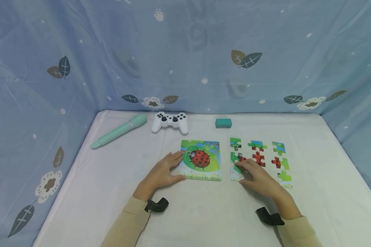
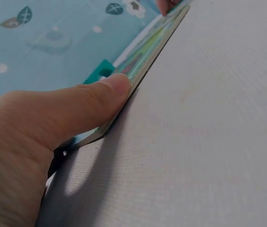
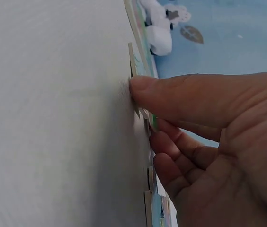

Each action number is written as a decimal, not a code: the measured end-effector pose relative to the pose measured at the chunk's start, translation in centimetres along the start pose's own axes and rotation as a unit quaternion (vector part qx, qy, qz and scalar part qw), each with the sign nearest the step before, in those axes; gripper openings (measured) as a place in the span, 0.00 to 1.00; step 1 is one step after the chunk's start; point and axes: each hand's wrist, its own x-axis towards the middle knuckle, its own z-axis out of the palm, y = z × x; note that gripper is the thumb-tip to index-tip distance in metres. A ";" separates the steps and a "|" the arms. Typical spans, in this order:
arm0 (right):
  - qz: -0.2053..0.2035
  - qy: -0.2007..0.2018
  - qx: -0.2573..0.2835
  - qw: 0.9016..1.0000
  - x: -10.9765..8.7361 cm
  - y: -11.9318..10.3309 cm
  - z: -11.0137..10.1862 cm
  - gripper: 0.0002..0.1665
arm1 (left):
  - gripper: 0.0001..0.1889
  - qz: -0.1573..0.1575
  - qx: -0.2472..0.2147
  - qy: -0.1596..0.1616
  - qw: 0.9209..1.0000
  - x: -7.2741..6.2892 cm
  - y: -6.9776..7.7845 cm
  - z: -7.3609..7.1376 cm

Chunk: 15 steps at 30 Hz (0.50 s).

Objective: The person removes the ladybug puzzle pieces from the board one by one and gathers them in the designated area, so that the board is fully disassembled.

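Observation:
A square ladybug puzzle board (image 1: 200, 159) lies flat on the white tabletop. At its left side rests my left hand (image 1: 164, 171), fingers fairly straight, the thumb against the board's edge in the left wrist view. My right hand (image 1: 258, 178) pinches the lower-left puzzle piece (image 1: 234, 175) between thumb and fingers; in the right wrist view the thumb (image 3: 145, 90) presses that piece's near edge. Other loose pieces lie around this hand: a leafy corner piece (image 1: 235, 142), a red ladybug piece (image 1: 258, 159) and a green piece (image 1: 284, 176). My fingers partly cover the left column's pieces.
Along the back of the table (image 1: 201, 219) are a mint-green pen-shaped object (image 1: 120, 132), a white game controller (image 1: 170, 122) and a small teal block (image 1: 223, 123). A blue patterned cloth (image 1: 185, 55) rises behind the table and along both sides.

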 end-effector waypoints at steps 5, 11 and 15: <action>0.000 -0.004 -0.001 1.000 0.3 -0.3 0.0 0.33 | 0.44 -0.007 0.002 0.000 1.000 -0.1 -0.2 -0.1; 0.010 -0.003 0.003 1.000 0.3 -0.3 -0.2 0.33 | 0.44 -0.022 0.000 -0.012 1.000 -0.1 -0.3 -0.1; 0.019 0.022 0.006 1.000 -0.2 0.4 -1.1 0.32 | 0.45 -0.027 -0.022 -0.017 0.999 -0.1 -0.2 -0.1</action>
